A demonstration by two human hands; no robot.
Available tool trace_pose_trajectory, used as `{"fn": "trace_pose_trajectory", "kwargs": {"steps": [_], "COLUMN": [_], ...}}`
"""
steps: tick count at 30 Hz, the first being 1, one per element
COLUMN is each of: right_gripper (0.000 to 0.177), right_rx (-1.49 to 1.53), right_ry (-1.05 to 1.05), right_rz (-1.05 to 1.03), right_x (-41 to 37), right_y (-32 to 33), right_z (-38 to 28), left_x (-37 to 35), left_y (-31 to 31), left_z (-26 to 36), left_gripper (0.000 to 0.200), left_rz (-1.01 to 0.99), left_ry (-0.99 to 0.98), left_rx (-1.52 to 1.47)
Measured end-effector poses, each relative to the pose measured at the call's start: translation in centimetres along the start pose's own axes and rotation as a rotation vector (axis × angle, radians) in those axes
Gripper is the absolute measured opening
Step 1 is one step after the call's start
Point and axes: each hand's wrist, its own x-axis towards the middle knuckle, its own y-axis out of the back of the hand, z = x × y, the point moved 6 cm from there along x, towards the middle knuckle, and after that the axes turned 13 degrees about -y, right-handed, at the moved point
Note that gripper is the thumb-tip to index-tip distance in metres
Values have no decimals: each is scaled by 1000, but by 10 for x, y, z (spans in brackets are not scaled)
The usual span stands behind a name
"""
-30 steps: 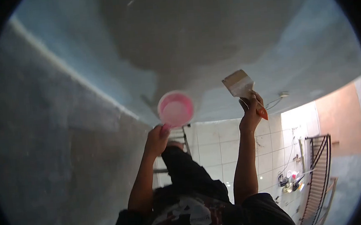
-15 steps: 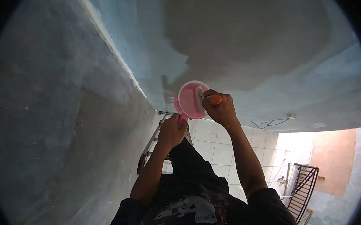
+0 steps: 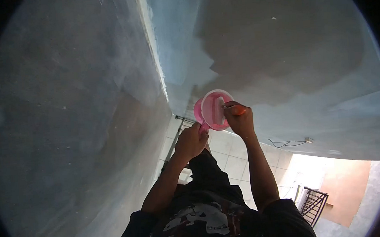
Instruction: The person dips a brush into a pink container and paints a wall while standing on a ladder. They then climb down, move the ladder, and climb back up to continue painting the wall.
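Head camera view, tilted steeply upward: most of the frame is a grey-blue plaster ceiling (image 3: 331,122), with a darker, wet-looking patch (image 3: 282,46) across the upper right. A rough grey wall (image 3: 67,127) fills the left half and meets the ceiling along a pale line. At lower centre is the person's black printed shirt (image 3: 206,218), with both bare forearms rising from it toward mid-frame. Behind them are a white tiled wall (image 3: 232,159) and, at lower right, a dark metal railing (image 3: 313,204).

The left hand (image 3: 191,140) is closed around the short handle of a round pink plastic cup (image 3: 210,115), which sits just above and to the right of it with its open mouth facing the camera. The right hand (image 3: 241,120) touches the cup's right rim and is curled tightly on the orange handle of a flat brush (image 3: 239,110). The brush's long axis runs nearly level, handle at the right and bristle end inside the cup toward the left. Both hands are close together, the right one nearer the ceiling's dark patch.
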Motion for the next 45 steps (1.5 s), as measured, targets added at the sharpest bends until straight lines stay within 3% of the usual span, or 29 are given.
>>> {"fn": "trace_pose_trajectory", "kwargs": {"steps": [4, 7, 9, 12, 14, 16, 17, 21, 27, 31, 33, 37, 42, 45], "right_gripper": [17, 16, 21, 22, 23, 23, 23, 24, 24, 27, 27, 26, 29, 31], "right_rx": [-130, 184, 432, 720, 874, 1223, 1301, 1376, 1463, 1468, 1356, 1370, 1359, 1356], "right_ry": [-23, -37, -204, -283, -277, -313, -321, -214, -82, 133, 367, 626, 671, 548], "right_rz": [20, 55, -6, 25, 106, 145, 168, 330, 591, 712, 855, 980, 1146, 1163], "right_x": [-11, -18, -25, -33, -43, -55, -59, -72, -62, -28, -5, 18, 36, 41], "right_y": [1, 21, 34, 40, 41, 41, 39, 48, 88, 164, 223, 336, 402, 371], "right_z": [-13, -16, -10, 12, 30, 36, 39, 42, 27, 10, 0, -48, -57, 4], "left_x": [-3, -6, -6, 1, 7, 17, 19, 28, 52, 70, 73, 73, 69, 64], "left_y": [13, 25, 27, 30, 24, 13, 9, 0, -12, -16, -12, -14, -25, -31], "left_z": [10, 14, 14, 9, 4, 0, -1, 30, 67, 87, 97, 90, 65, 51], "left_gripper": [27, 26, 26, 26, 27, 23, 23, 21, 24, 24, 22, 24, 24, 23], "left_rz": [-9, 12, 11, 21, -7, 23, -6, -91, -203, -264, -225, -253, -253, -236], "left_ry": [-47, -46, -50, -101, -48, -172, -99, 82, 116, 48, 49, 67, 140, 181], "left_rx": [10, 9, 13, -60, -138, -164, -327, -618, -743, -772, -746, -791, -809, -808]}}
